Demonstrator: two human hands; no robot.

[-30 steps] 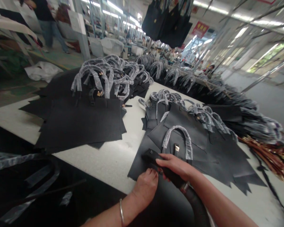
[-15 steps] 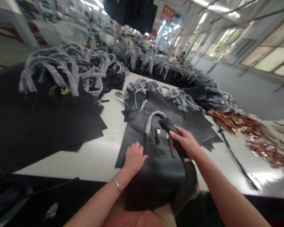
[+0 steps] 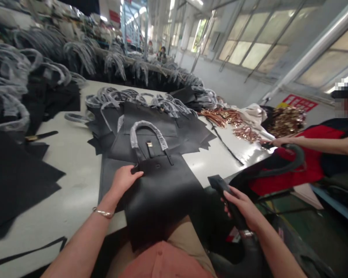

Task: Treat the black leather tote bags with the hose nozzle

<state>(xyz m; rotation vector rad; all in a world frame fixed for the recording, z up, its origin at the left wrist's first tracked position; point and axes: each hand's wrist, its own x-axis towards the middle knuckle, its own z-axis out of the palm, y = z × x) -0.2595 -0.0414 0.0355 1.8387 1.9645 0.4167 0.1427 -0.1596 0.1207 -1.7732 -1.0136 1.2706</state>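
Note:
A black leather bag panel (image 3: pixel 162 185) hangs over the table's front edge towards my lap. Its arched handle (image 3: pixel 146 125) is wrapped in clear plastic, with a small strap and gold-coloured buckle (image 3: pixel 149 145) below the arch. My left hand (image 3: pixel 125 178) grips the panel's left side near the handle's foot, thumb on top. Away from the panel, to its right, my right hand (image 3: pixel 240 204) is wrapped round a black flat-tipped nozzle (image 3: pixel 220 185). A thick dark hose (image 3: pixel 252 251) runs down from the nozzle.
More black panels (image 3: pixel 188 131) with wrapped handles lie behind on the white table (image 3: pixel 72 189). Another stack (image 3: pixel 14 177) is at left. Brown straps with metal fittings (image 3: pixel 220 117) lie at right. A co-worker in red and black (image 3: pixel 304 162) stands at right, holding another hose (image 3: pixel 295 158).
The view has turned right, bringing the co-worker in. My right hand has moved the nozzle from over the panel to beside it. My left hand, earlier resting on the panel, now grips its side.

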